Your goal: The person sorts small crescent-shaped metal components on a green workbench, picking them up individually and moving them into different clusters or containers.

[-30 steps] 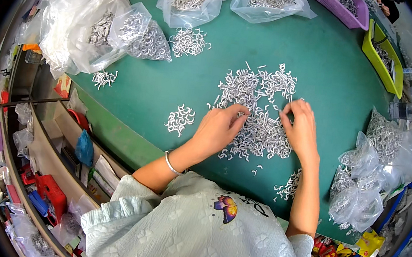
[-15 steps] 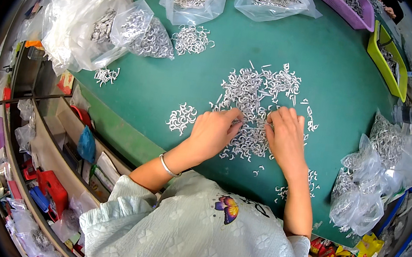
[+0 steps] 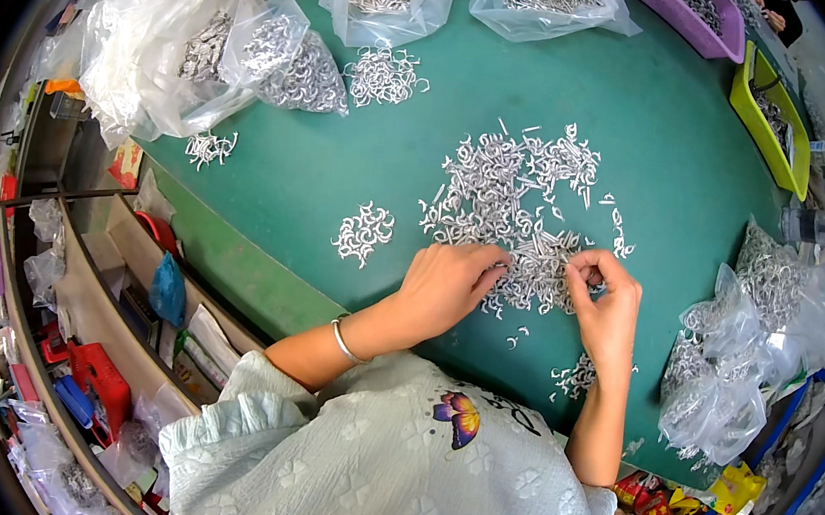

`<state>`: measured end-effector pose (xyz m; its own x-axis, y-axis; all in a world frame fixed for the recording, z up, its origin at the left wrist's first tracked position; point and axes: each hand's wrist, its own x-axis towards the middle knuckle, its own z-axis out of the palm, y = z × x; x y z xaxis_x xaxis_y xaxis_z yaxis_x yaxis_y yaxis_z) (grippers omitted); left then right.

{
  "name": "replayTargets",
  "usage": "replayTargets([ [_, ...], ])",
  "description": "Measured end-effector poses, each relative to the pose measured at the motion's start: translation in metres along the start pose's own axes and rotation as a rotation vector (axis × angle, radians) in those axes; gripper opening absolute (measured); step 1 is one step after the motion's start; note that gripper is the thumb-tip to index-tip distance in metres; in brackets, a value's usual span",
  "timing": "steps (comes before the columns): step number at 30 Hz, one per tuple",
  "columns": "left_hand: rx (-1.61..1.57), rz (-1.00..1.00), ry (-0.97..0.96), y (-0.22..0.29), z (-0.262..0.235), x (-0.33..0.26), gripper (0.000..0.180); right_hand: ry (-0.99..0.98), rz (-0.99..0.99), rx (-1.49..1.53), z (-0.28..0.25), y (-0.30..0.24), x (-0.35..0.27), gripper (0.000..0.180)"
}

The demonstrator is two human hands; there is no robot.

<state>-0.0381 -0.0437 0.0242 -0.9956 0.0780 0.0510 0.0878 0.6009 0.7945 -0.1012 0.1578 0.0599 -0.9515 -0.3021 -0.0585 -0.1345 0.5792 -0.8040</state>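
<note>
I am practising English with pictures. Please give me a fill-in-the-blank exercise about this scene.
1. Both hands work in the big pile of small ____ hooks.
2. The table top is ____.
3. The left hand has a bracelet on its ____.
4. The tray at the far right is ____.

Missing words: metal; green; wrist; yellow

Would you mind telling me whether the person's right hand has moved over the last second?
Yes. The right hand has drawn leftward toward the left hand, across the big hook pile.

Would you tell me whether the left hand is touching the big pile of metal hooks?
Touching: the head view shows the left hand with its fingertips resting on the pile of metal hooks.
</note>
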Motion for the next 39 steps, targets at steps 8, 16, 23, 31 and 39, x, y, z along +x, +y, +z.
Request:
replayTargets([
  [8,-1.501,-1.118,-0.556,0.020,0.010,-0.001,0.044,-0.168,-0.219,0.063,-0.004,-0.015,-0.005,0.017],
  [16,-1.420,-0.721,-0.503,0.021,0.014,-0.013,0.032,0.001,-0.213,-0.423,0.011,-0.007,0.007,0.016],
  [23,-1.485,-0.759,-0.439,0.016,0.019,-0.016,0.028,-0.009,-0.189,-0.435,0.003,-0.012,-0.004,0.012],
  [31,-0.579,-0.228,-0.183,0.012,0.017,-0.017,0.017,-0.048,-0.265,-0.547,0.040,-0.006,0.013,0.022],
  [39,0.394,0.118,-0.091,-0.011,0.002,0.041,0.014,-0.064,-0.264,-0.709,0.040,-0.013,0.017,0.011],
])
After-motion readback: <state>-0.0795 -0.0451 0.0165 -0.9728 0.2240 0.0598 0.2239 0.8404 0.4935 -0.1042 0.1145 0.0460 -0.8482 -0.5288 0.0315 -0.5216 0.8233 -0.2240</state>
